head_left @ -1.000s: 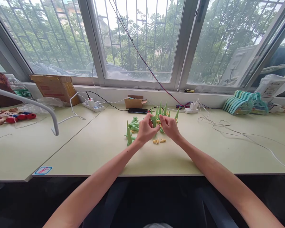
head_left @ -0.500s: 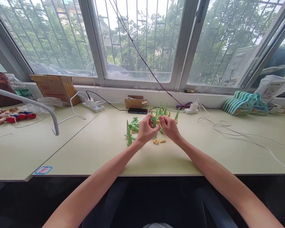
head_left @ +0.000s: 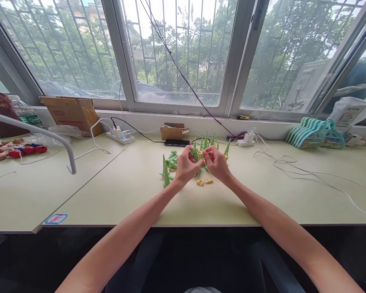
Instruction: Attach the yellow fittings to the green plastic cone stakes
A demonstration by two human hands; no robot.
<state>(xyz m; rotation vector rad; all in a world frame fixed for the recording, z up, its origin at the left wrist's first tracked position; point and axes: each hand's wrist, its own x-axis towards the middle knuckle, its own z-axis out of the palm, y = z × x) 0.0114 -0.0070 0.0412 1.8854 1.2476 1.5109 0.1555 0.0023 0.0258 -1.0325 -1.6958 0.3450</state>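
Observation:
My left hand (head_left: 185,166) is closed around a green cone-shaped plastic piece (head_left: 195,154), held just above the table. My right hand (head_left: 216,162) pinches a small yellow part (head_left: 201,156) against the cone's open end. The two hands meet over a pile of green cones (head_left: 171,162), some lying flat and some standing upright (head_left: 210,139). A few loose yellow parts (head_left: 203,181) lie on the pale table (head_left: 134,191) just below my hands.
A black phone (head_left: 176,142) and a small cardboard box (head_left: 172,131) sit behind the pile. A power strip (head_left: 120,136), cables (head_left: 293,162) and a charger (head_left: 247,138) line the sill. A larger box (head_left: 71,112), a lamp arm (head_left: 33,132) and teal items (head_left: 312,132) flank the table.
Both hands have risen slightly with the cone and closed tighter together; the yellow part sits nearer the cone's end. Nothing else moved.

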